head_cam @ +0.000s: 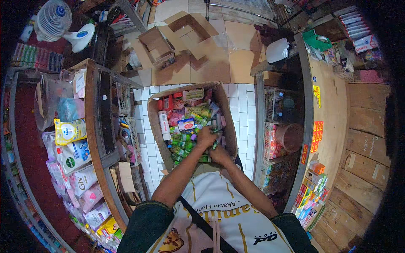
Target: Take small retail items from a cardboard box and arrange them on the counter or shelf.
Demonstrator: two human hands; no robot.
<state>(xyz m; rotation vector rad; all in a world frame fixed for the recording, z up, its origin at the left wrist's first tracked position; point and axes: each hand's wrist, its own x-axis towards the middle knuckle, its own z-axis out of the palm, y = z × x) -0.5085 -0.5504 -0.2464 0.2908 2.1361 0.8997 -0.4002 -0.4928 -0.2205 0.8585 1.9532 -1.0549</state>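
A large open cardboard box (193,89) stands before me on the floor, packed with small bottles and packets. My left hand (207,137) reaches into its right half, fingers among the small bottles. Just below and to the right is my right hand (220,155), its fingers near a small green bottle (215,145). Whether either hand grips something is hard to make out. Green-capped bottles (182,151) fill the near left part of the box. Farther in lie a blue-and-white packet (186,124), a white tube (164,126) and a red pack (166,102).
Open cardboard cartons (156,47) lie on the tiled floor (218,69) beyond the box. Shelving with bagged goods (74,155) flanks me on the left. A wooden counter (329,104) with small boxes runs along the right, above wire baskets (272,142). A white fan (53,19) stands far left.
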